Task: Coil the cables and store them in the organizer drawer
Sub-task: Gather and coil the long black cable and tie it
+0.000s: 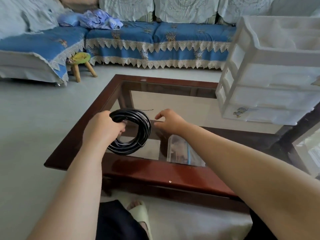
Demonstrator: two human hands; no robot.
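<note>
Head view: the left hand's fingers (121,127) curl through the black cable coil (136,144), gripping its upper left side and holding it upright over the glass desk (131,168). The right hand (170,121) – fingers bent, thumb and forefinger pinched on a thin wire tie (158,120) – sits just beside the coil. The white organizer drawer unit (270,70) stands on the desk's far right corner.
</note>
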